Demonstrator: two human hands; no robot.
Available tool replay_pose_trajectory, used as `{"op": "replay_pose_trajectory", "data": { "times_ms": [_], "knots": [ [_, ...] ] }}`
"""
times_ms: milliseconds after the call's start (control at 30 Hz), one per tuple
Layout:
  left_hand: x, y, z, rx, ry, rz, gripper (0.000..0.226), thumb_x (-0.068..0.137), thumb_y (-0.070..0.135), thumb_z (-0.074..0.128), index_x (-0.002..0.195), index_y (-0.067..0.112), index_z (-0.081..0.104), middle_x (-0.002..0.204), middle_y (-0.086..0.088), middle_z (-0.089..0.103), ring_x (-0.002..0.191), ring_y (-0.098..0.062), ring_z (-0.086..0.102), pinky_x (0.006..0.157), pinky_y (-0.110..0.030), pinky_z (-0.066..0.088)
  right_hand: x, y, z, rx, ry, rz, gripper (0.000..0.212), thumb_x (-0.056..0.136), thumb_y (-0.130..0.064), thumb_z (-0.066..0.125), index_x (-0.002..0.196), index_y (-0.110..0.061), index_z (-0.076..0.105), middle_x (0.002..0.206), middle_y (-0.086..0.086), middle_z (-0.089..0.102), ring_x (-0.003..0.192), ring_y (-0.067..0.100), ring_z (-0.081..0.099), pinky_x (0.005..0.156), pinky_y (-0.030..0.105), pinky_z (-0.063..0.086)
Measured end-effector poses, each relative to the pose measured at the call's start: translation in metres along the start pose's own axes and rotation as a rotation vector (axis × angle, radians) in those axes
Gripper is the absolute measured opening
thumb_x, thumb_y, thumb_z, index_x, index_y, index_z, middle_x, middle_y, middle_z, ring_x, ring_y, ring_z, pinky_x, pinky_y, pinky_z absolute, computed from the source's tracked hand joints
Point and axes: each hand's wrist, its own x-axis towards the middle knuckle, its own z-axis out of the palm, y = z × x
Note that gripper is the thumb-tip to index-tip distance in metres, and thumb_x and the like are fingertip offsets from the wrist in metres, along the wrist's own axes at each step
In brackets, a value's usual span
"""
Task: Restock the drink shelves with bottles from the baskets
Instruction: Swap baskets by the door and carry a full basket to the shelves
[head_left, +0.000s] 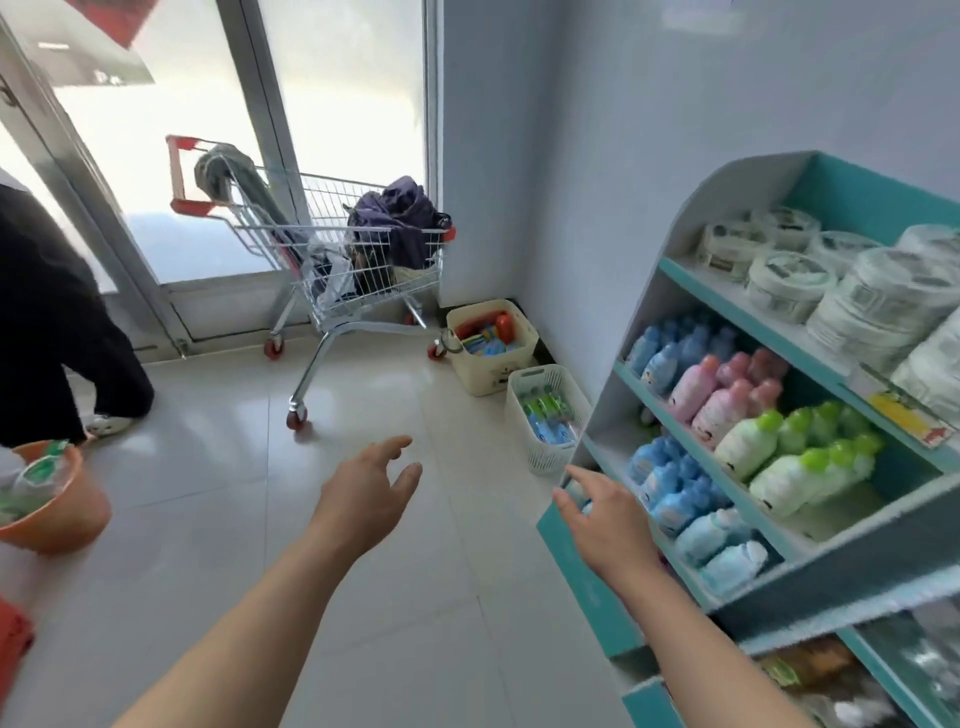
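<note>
Bottles (748, 447) fill teal shelves (727, 195) beside pale tiled floor (441, 597)

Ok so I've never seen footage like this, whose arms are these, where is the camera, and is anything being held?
This one picture comes from a camera worn on a person's head, looking forward and down, so the arms are theirs. The left hand is open above the floor, holding nothing. The right hand reaches, fingers spread, toward the front corner of the teal shelf unit, which carries blue, pink and green bottles. By the wall stand a white basket and a cream basket, next to a shopping cart.
</note>
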Motion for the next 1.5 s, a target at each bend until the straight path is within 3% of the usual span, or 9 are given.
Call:
{"op": "replay_pose_trajectory", "data": {
  "times_ms": [200,367,533,733,900,1133,1500],
  "knots": [
    [0.122,0.001,-0.011,-0.003,-0.027,0.001,0.043,0.094,0.039,0.052,0.136,0.031,0.048,0.128,0.008,0.056,0.111,-0.014,0.054,0.095,-0.032,0.041,0.117,-0.023,0.013,-0.003,0.009,0.040,0.042,0.091,-0.039,0.055,0.128,-0.019,0.059,0.115,0.004,0.066,0.108,0.023,0.057,0.096,0.037,0.042],
    [0.239,-0.001,-0.016,-0.015,-0.063,0.060,0.042,0.093,0.038,0.054,0.133,0.029,0.051,0.125,0.007,0.059,0.110,-0.015,0.055,0.093,-0.030,0.041,0.206,-0.037,0.034,-0.012,0.057,0.104,0.042,0.092,-0.039,0.053,0.129,-0.020,0.057,0.126,0.002,0.061,0.120,0.021,0.052,0.101,0.039,0.039],
    [0.353,0.003,-0.031,0.030,-0.175,0.149,0.041,0.093,0.039,0.054,0.133,0.031,0.051,0.125,0.008,0.059,0.108,-0.014,0.056,0.090,-0.030,0.042,0.278,-0.062,0.058,0.062,0.109,0.264,0.042,0.091,-0.041,0.053,0.130,-0.025,0.057,0.125,-0.001,0.063,0.113,0.021,0.057,0.097,0.037,0.043],
    [0.470,0.020,-0.029,0.084,-0.341,0.236,0.042,0.094,0.039,0.053,0.135,0.030,0.050,0.127,0.007,0.058,0.111,-0.014,0.055,0.088,-0.027,0.040,0.348,-0.080,0.068,0.107,0.180,0.478,0.043,0.092,-0.040,0.054,0.130,-0.019,0.057,0.116,0.006,0.066,0.107,0.023,0.060,0.094,0.035,0.045],
    [0.546,0.047,0.007,0.117,-0.476,0.286,0.043,0.093,0.038,0.054,0.134,0.028,0.051,0.127,0.005,0.059,0.114,-0.017,0.056,0.094,-0.034,0.046,0.397,-0.064,0.074,0.105,0.221,0.580,0.042,0.094,-0.038,0.053,0.130,-0.017,0.056,0.130,0.002,0.060,0.122,0.020,0.052,0.103,0.034,0.038],
    [0.652,0.104,0.077,0.177,-0.542,0.364,0.042,0.093,0.034,0.055,0.134,0.026,0.052,0.126,0.002,0.060,0.114,-0.019,0.057,0.093,-0.030,0.042,0.486,-0.009,0.076,0.136,0.205,0.702,0.043,0.095,-0.040,0.050,0.132,-0.019,0.054,0.132,-0.001,0.058,0.123,0.019,0.050,0.103,0.032,0.036],
    [0.806,0.163,0.192,0.218,-0.709,0.343,0.042,0.093,0.032,0.054,0.134,0.022,0.052,0.126,0.001,0.060,0.113,-0.019,0.055,0.091,-0.030,0.043,0.613,0.071,0.097,0.266,0.187,0.932,0.043,0.094,-0.039,0.051,0.133,-0.021,0.054,0.132,0.000,0.058,0.123,0.017,0.051,0.101,0.031,0.037]
  ]
}}
